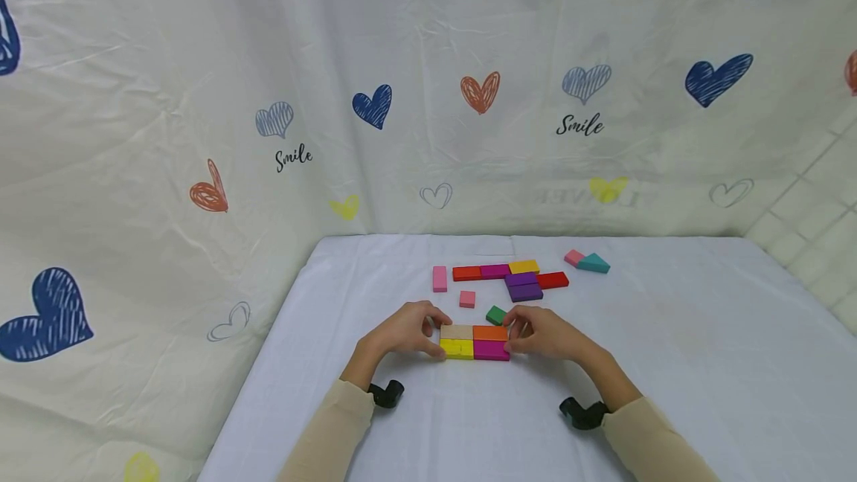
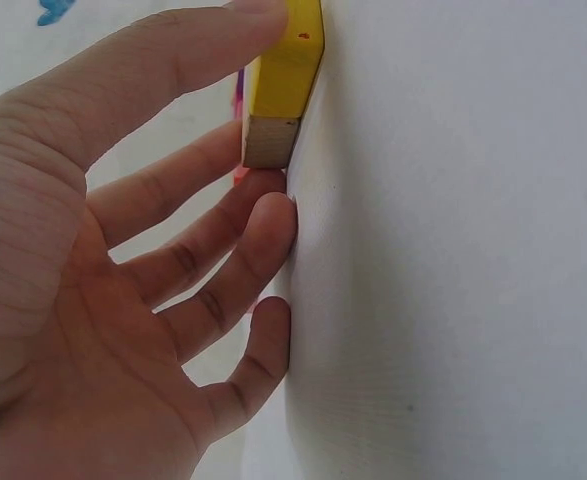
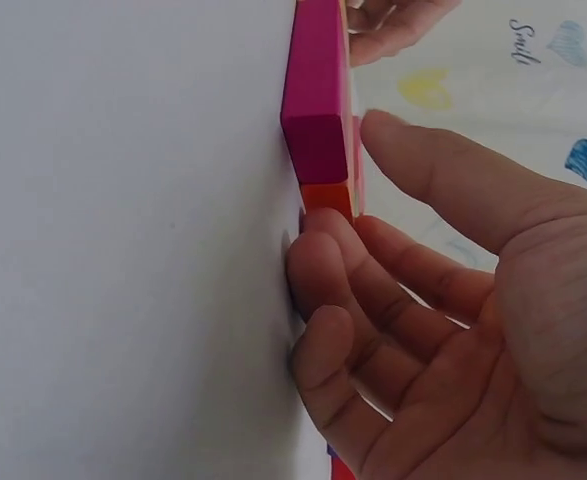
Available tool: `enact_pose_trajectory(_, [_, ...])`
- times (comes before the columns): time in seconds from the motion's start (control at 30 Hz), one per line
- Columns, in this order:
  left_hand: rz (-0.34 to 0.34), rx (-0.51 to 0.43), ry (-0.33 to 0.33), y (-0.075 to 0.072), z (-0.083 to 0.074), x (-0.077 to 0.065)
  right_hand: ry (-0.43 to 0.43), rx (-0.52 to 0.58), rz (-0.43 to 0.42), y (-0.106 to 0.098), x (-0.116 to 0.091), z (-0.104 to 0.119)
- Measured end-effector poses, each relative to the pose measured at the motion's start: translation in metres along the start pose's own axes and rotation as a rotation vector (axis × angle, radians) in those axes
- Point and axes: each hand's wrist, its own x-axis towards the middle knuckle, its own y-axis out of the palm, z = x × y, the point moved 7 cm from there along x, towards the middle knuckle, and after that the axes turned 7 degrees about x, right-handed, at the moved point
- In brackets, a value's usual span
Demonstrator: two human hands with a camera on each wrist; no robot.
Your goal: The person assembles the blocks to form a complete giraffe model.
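Note:
Four-sided wooden blocks lie edge to edge in a flat rectangle: plain wood and orange behind, yellow and magenta in front. My left hand grips the left end, thumb on the yellow block and a finger at the plain one. At the right end my right hand holds the orange and magenta blocks between bent fingers and thumb. In the right wrist view the thumb is by the top edge of the magenta block. A green block lies just behind, near the right fingertips.
Behind the hands, red, purple and yellow blocks form a cluster. Pink blocks lie left of it; a teal triangular block lies right. A white cloth covers the table, with a heart-printed curtain behind.

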Motion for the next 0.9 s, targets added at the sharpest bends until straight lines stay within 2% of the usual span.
enact_pose_trajectory(0.23, [-0.001,0.001,-0.002,0.0003,0.0008,0.0004,0.035,0.038,0.020,0.0042,-0.0020,0.0030])
enact_pose_trajectory(0.9, [-0.007,0.001,0.015,-0.0003,0.0008,-0.0005,0.055,0.014,-0.010,0.0069,-0.0023,0.0028])
